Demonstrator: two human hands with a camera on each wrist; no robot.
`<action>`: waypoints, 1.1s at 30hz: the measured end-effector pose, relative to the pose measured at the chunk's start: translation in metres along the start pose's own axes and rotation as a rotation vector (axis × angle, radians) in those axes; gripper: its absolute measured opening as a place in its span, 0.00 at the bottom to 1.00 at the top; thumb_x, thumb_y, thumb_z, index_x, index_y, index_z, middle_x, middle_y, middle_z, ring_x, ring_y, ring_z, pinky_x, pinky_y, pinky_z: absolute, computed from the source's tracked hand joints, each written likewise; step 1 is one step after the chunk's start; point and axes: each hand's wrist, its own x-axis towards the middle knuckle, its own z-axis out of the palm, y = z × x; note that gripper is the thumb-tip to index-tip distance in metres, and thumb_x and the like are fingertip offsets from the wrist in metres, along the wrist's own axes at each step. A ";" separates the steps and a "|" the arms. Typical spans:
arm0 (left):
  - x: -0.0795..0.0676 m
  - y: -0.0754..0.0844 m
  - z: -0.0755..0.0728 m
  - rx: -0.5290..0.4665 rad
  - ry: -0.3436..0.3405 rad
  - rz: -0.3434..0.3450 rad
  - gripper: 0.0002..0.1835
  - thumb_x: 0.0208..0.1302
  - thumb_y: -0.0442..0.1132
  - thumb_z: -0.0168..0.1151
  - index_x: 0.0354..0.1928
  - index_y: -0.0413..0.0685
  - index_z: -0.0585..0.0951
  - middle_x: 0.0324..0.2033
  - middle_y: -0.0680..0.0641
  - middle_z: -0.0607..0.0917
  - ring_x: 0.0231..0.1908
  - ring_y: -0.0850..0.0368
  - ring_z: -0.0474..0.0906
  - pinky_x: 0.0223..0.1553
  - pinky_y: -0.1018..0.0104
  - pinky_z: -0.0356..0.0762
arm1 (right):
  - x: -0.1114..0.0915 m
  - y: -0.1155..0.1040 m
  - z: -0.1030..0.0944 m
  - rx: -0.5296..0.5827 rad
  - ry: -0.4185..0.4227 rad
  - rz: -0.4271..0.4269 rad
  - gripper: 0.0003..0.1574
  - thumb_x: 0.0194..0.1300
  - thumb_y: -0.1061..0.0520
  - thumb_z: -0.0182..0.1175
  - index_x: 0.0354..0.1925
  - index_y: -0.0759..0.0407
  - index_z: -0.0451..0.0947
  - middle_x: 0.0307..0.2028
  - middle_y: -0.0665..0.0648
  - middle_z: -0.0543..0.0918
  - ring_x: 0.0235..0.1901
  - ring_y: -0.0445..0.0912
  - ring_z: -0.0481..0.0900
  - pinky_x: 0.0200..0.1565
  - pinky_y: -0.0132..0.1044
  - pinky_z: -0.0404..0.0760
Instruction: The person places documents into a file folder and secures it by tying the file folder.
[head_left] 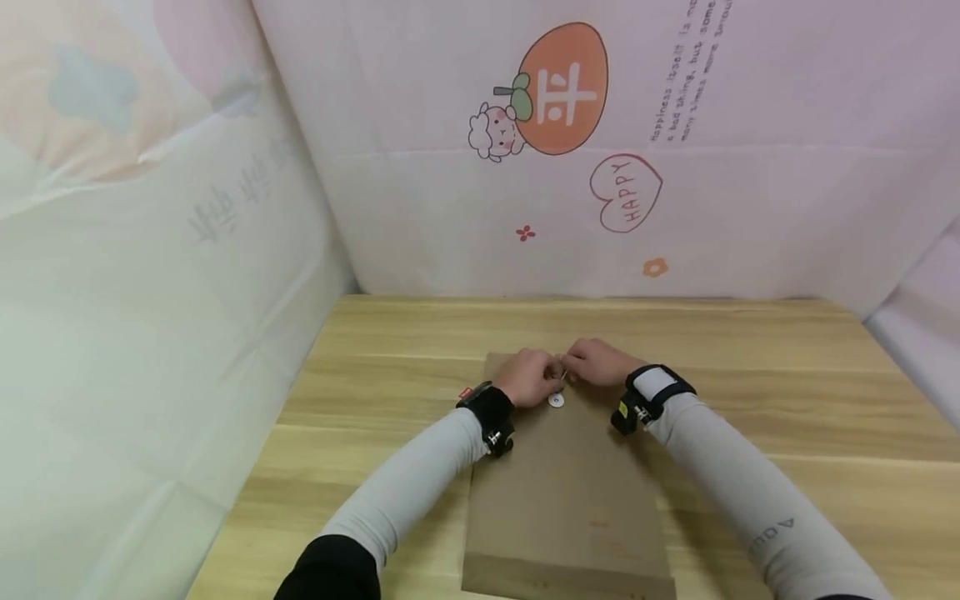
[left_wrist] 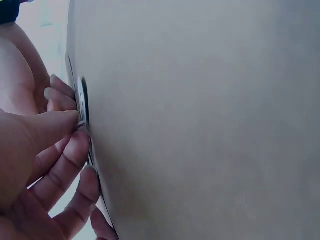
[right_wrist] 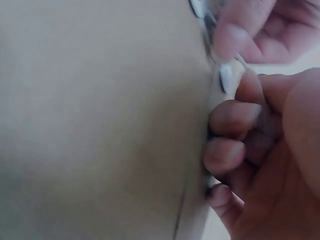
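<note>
A brown kraft paper envelope (head_left: 558,492) lies flat on the table, with a round white button (head_left: 556,400) near its far end. A second white button (right_wrist: 226,78) shows in the right wrist view. A thin pale string (right_wrist: 242,61) runs between the two hands beside the buttons. My left hand (head_left: 528,377) pinches the string between thumb and index finger, its other fingers loosely bent against the envelope. My right hand (head_left: 602,362) holds the string with curled fingers, knuckles close to the paper. The string's full course round the buttons is hidden by the fingers.
The wood-grain table (head_left: 787,417) extends on both sides of the envelope. A white printed cloth (head_left: 450,208) hangs behind the table, and another cloth wall (head_left: 150,333) stands along the left. Each wrist wears a black strap with a small camera.
</note>
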 end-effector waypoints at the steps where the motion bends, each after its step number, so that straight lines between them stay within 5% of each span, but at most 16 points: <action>1: -0.001 -0.002 0.001 -0.009 0.004 -0.006 0.10 0.68 0.45 0.68 0.28 0.55 0.84 0.24 0.59 0.81 0.26 0.64 0.73 0.29 0.72 0.69 | -0.001 -0.001 -0.001 0.040 0.000 0.017 0.30 0.83 0.50 0.45 0.24 0.59 0.79 0.17 0.49 0.71 0.17 0.42 0.66 0.25 0.36 0.67; 5: -0.003 -0.006 0.000 -0.049 0.008 -0.027 0.09 0.69 0.45 0.67 0.30 0.54 0.86 0.25 0.59 0.82 0.26 0.63 0.74 0.30 0.71 0.69 | -0.007 -0.003 -0.007 0.189 -0.023 0.056 0.28 0.84 0.45 0.43 0.38 0.61 0.81 0.23 0.57 0.77 0.20 0.48 0.73 0.27 0.39 0.73; 9: -0.004 -0.006 -0.004 -0.061 -0.007 -0.040 0.09 0.70 0.46 0.66 0.31 0.55 0.86 0.26 0.59 0.82 0.27 0.64 0.75 0.30 0.71 0.70 | -0.011 0.000 -0.013 0.252 -0.099 0.008 0.18 0.80 0.48 0.52 0.48 0.59 0.83 0.29 0.61 0.81 0.26 0.51 0.78 0.30 0.39 0.76; 18: -0.004 -0.007 -0.004 -0.069 -0.011 -0.049 0.11 0.70 0.49 0.66 0.29 0.57 0.86 0.24 0.59 0.82 0.26 0.65 0.74 0.29 0.72 0.70 | -0.022 0.002 -0.012 0.196 -0.037 -0.052 0.16 0.78 0.58 0.54 0.34 0.62 0.83 0.23 0.56 0.80 0.24 0.47 0.76 0.31 0.36 0.75; 28: -0.006 -0.004 -0.007 -0.063 -0.018 -0.031 0.09 0.70 0.47 0.66 0.32 0.56 0.87 0.25 0.59 0.82 0.27 0.64 0.75 0.30 0.71 0.70 | -0.019 -0.001 -0.010 0.096 -0.009 -0.035 0.32 0.83 0.52 0.47 0.20 0.61 0.77 0.13 0.51 0.75 0.13 0.43 0.71 0.20 0.35 0.70; 33: -0.001 0.000 -0.006 -0.089 -0.034 0.012 0.08 0.72 0.47 0.64 0.41 0.56 0.90 0.30 0.60 0.84 0.28 0.64 0.75 0.32 0.71 0.71 | -0.018 0.000 -0.005 0.096 -0.003 -0.008 0.35 0.83 0.49 0.47 0.17 0.59 0.75 0.12 0.50 0.75 0.13 0.43 0.72 0.18 0.35 0.71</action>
